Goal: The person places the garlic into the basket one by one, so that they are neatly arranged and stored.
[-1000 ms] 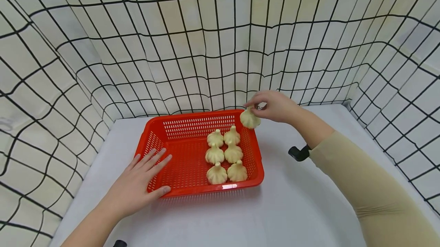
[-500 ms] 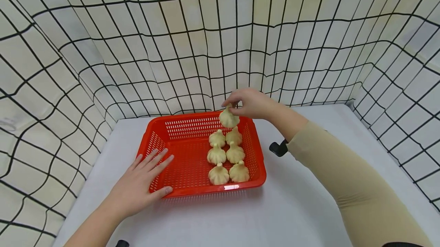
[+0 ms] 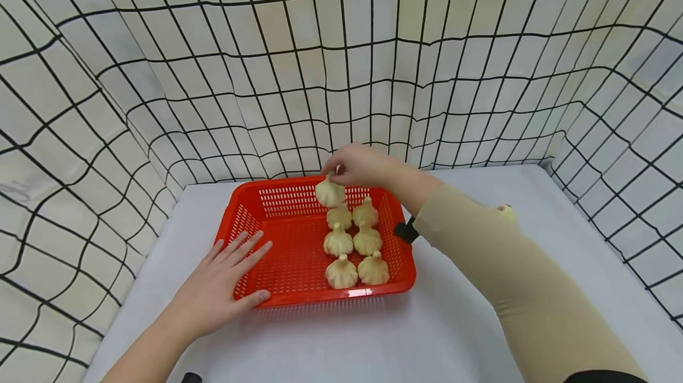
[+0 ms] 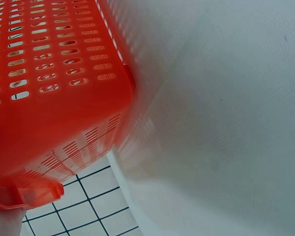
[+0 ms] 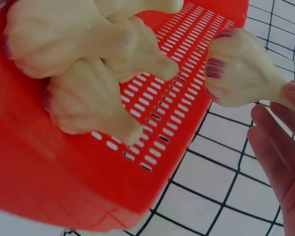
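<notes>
My right hand point(image 3: 356, 165) pinches a garlic bulb point(image 3: 329, 192) by its stem, over the back part of a red plastic basket point(image 3: 283, 299). In the right wrist view, thumb and fingers meet on the stem of that pale bulb point(image 5: 238, 69), which has purple streaks at its base. Several more garlic bulbs point(image 3: 338, 242) stand in two columns in the basket's right half. My left hand point(image 3: 216, 288) lies with spread, straight fingers over the basket's front left corner. Only a bit of that hand shows in the left wrist view, beside the basket wall point(image 4: 64, 113).
A black net point(image 3: 320, 80) over pale walls surrounds the white table point(image 3: 299, 347) at the back and sides. Another pale yellowish object point(image 3: 507, 212) lies on the table at right, partly hidden behind the right sleeve point(image 3: 496, 264).
My right hand has carried the garlic bulb leftward from the basket's back right corner to above its back middle. The left hand stays on the basket.
</notes>
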Tool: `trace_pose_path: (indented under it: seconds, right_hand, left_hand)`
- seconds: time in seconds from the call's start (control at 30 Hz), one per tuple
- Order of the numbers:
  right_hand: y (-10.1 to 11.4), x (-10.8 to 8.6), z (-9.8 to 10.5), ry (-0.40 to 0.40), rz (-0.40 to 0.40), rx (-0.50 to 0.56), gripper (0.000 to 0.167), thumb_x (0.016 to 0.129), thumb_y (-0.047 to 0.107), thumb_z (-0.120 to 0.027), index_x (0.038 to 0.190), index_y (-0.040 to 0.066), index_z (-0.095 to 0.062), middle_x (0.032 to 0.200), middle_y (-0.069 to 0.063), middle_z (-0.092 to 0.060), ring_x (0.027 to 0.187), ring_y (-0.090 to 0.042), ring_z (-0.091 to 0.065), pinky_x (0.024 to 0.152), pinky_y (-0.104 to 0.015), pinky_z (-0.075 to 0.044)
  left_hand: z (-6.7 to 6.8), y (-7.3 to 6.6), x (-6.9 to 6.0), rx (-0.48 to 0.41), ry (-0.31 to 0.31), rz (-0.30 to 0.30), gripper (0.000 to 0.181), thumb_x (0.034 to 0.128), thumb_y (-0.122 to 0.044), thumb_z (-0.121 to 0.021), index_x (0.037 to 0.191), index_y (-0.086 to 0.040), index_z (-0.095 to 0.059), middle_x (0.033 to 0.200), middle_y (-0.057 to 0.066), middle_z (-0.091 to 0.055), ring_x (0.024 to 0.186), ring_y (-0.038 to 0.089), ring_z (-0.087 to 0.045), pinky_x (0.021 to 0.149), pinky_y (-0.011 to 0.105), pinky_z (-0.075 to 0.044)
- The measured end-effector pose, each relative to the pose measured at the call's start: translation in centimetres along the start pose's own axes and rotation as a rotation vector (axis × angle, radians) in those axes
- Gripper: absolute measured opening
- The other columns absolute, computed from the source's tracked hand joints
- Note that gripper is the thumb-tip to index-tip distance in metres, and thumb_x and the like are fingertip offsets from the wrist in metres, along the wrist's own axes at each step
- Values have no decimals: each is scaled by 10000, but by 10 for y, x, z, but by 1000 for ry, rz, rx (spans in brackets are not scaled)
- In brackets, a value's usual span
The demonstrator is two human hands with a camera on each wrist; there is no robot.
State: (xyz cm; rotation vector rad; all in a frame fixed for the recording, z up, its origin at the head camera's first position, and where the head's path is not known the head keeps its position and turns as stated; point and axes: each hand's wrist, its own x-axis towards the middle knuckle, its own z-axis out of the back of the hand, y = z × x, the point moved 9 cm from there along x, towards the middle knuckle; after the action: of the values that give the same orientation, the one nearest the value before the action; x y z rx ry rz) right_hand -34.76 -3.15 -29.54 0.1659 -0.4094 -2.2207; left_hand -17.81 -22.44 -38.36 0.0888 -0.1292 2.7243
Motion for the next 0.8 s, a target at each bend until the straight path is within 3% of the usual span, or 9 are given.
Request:
trace_pose_path:
  seconds: [0.13,0.3,0.57,0.8]
  right_hand:
    - [7,11,-11,39,-7,-63,266,999,218,-596,1233,188,-718,1159,59,-693,1006,-90,-626,872,-256,-505]
    - [17,22,-24,85,-2,-152,269,996,238,-616,1241,184,-715,1196,46,-697,1100,-131,-623,938,-295,-492]
    - [23,36,-51,175,9,-175,271,999,208,-610,1245,158,-710,1227,38,-685,1159,-133,-603,971,-295,-484]
    - [24,42,-67,224,0,-207,268,999,195,-606,1245,167,-710,1223,36,-679,1154,-145,-596,960,-298,-485]
  left_hand:
    - [0,0,0,-1,-5,-3,844,873,-755,-474,1551,-267,-359,1621,16,-276,1483,336,-224,1189,570,-131]
    - [0,0,0,-4,-7,-4,845,871,-758,-472,1549,-264,-366,1622,15,-273,1481,345,-226,1191,565,-129]
    - [-2,0,0,-12,-1,1,845,864,-758,-487,1547,-275,-368,1621,8,-275,1486,327,-218,1185,574,-147]
    - [-3,2,-1,-13,3,7,830,859,-679,-595,1544,-265,-376,1626,7,-261,1493,324,-196,1208,538,-75]
